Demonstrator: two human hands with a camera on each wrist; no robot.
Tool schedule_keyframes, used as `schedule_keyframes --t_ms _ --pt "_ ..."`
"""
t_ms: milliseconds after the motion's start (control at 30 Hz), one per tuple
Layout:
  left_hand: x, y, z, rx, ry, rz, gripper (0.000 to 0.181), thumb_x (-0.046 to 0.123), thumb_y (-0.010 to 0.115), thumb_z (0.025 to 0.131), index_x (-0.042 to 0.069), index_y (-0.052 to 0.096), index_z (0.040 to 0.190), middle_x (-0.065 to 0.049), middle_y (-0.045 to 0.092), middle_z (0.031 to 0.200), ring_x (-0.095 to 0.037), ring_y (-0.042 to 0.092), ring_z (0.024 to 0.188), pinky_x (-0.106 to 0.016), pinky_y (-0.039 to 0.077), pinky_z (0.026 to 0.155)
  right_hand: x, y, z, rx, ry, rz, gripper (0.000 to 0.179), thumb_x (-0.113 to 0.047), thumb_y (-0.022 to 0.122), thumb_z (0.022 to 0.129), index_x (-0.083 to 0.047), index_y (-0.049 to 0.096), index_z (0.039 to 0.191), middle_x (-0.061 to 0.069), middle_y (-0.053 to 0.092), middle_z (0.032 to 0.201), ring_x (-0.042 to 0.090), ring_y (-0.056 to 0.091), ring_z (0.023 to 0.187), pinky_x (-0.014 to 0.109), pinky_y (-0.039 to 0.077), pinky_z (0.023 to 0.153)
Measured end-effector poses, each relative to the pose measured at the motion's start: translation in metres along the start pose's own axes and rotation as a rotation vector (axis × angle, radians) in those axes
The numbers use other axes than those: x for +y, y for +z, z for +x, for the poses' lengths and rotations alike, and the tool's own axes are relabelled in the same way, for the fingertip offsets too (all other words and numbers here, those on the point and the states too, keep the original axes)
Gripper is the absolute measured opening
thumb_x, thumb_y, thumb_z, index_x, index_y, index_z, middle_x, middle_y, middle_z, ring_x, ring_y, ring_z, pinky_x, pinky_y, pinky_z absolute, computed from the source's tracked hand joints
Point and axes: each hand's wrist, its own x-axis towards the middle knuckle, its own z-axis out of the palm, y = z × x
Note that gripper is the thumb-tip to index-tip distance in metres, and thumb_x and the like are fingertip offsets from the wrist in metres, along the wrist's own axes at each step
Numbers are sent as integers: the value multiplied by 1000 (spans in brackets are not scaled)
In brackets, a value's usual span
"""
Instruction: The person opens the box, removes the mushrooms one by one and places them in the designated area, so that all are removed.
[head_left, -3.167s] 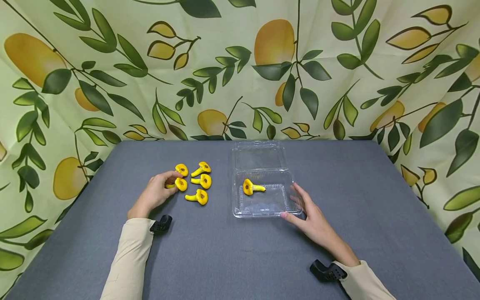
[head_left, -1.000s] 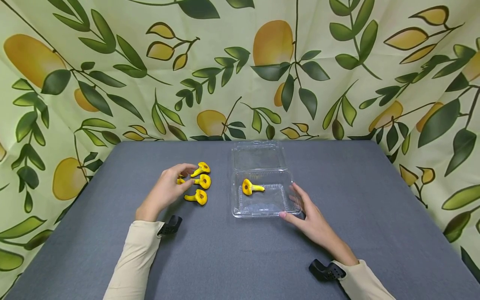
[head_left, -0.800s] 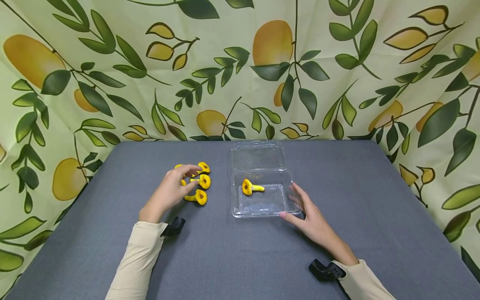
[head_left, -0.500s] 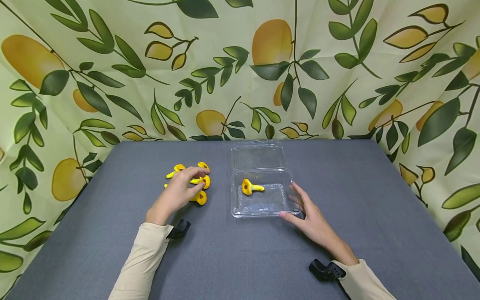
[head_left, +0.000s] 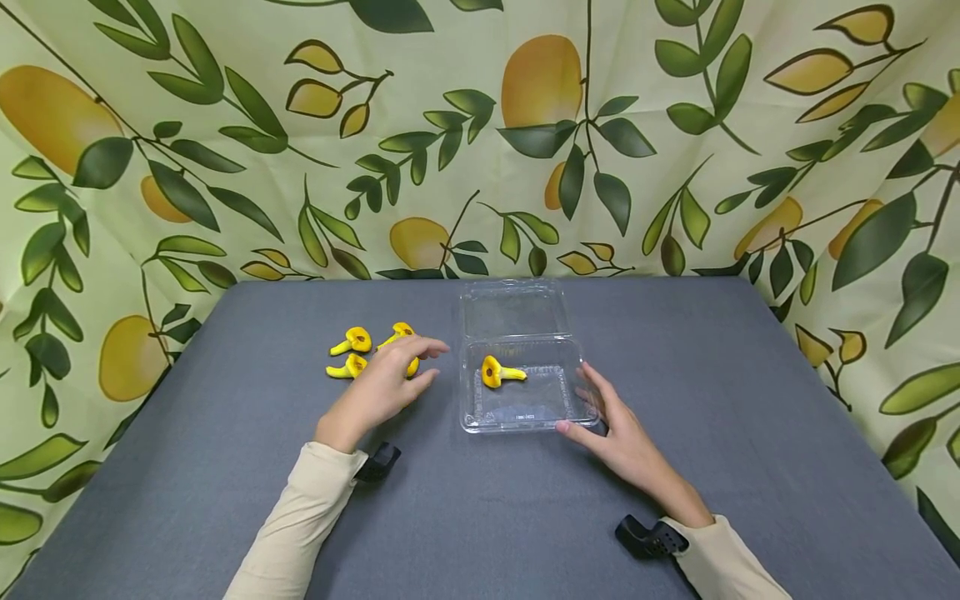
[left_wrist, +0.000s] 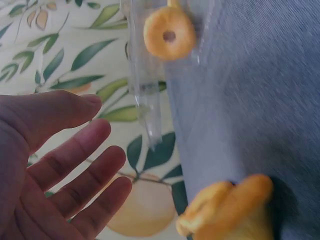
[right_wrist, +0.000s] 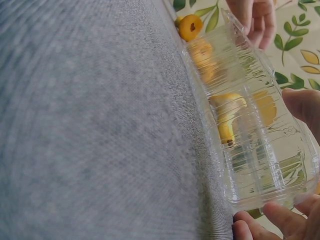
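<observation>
My left hand (head_left: 385, 381) hovers over the right part of a group of yellow mushrooms, fingers loosely bent and holding nothing. In the left wrist view its thumb and fingers stand apart, with a blurred mushroom (left_wrist: 232, 210) nearby. Two mushrooms, one at the back (head_left: 352, 340) and one nearer (head_left: 347, 367), lie left of the hand; another (head_left: 400, 330) shows behind it, and others are partly or wholly hidden under it. My right hand (head_left: 628, 437) grips the right front corner of a clear plastic container (head_left: 517, 427). One mushroom (head_left: 492, 372) lies inside it, stem pointing right.
The container's hinged lid (head_left: 513, 312) lies open toward the back edge of the grey table (head_left: 480, 517). A leaf-and-fruit patterned cloth (head_left: 450, 125) hangs behind. Each wrist carries a black camera mount, such as the left one (head_left: 379, 462).
My left hand has left the leftmost mushrooms, where it touched one, and moved right across the group toward the container. My right hand, the container and its mushroom stay in place.
</observation>
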Motion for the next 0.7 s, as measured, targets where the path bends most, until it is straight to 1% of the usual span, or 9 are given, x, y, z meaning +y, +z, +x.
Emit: schedule_keyframes --t_ms 167,333,433,567,700 --pt "11 4 11 -38 43 18 32 2 70 89 4 67 121 -10 69 118 -28 65 107 -43 54 94 0 0 0 6 -7 1 94 -32 74 89 -14 14 159 16 27 162 40 40 142 58 33 115" --pt "18 11 19 -55 79 31 32 3 68 90 4 66 122 -9 69 118 -25 63 108 -42 52 95 0 -1 0 13 -18 3 94 -30 75 89 -15 15 159 15 29 161 38 42 141 55 34 115" --pt "20 15 22 -67 93 38 32 3 68 90 5 66 123 -8 69 118 -24 63 107 -41 52 95 0 -1 -1 14 -23 1 93 -29 75 89 -15 15 159 15 29 161 38 42 141 54 34 114" --pt "24 21 24 -79 96 31 33 2 68 90 6 66 123 -8 68 119 -23 63 107 -39 53 95 0 -1 -1 12 -17 1 93 -30 75 89 -16 15 159 15 29 161 39 42 141 55 34 114" --pt "29 26 27 -87 115 23 34 1 68 90 5 66 123 -9 69 118 -24 63 107 -40 53 95 1 0 0 11 -13 -2 94 -31 75 89 -16 15 159 15 29 162 39 42 141 57 34 114"
